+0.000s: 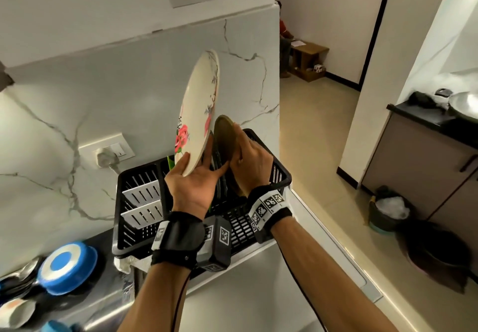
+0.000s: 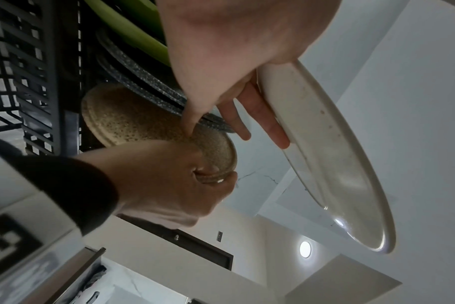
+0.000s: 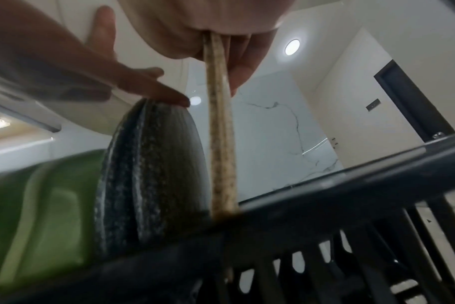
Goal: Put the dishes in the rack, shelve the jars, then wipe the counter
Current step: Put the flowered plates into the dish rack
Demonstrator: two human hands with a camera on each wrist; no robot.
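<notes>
Head view. A large cream plate with red flowers [image 1: 199, 114] is held on edge above the black dish rack [image 1: 280, 173] by the left hand [image 1: 192, 181], thumb on the face, fingers behind the lower rim. A small brown speckled plate [image 1: 226, 137] is gripped at its rim by the right hand [image 1: 252, 161] and is stood on edge in the rack, just right of the flowered plate. Two pale slotted dividers [image 1: 142, 202] are seen in the rack's left section. A blue pan [image 1: 68, 264] and a white bowl [image 1: 18, 311] are lying on the steel counter [image 1: 108, 303] at lower left.

Left wrist view. The flowered plate's plain underside [image 2: 333, 160] is clasped by the left hand [image 2: 229, 51], fingers [image 2: 262, 119] curled under the rim. The brown plate [image 2: 133, 119] is pinched by the right hand [image 2: 166, 181]. Dark speckled plates [image 2: 143, 86] and a green dish [image 2: 133, 26] are stood behind it in the rack [image 2: 26, 82].

Right wrist view. The brown plate [image 3: 220, 144] is seen edge-on, pinched at the top by the right hand [image 3: 195, 30], its lower edge behind the rack wall [image 3: 325, 205]. A left fingertip [image 3: 179, 99] appears to be touching the top of the dark plates [image 3: 153, 164]; blur prevents certainty. The green dish [image 3: 42, 216] is stood beside them.
</notes>
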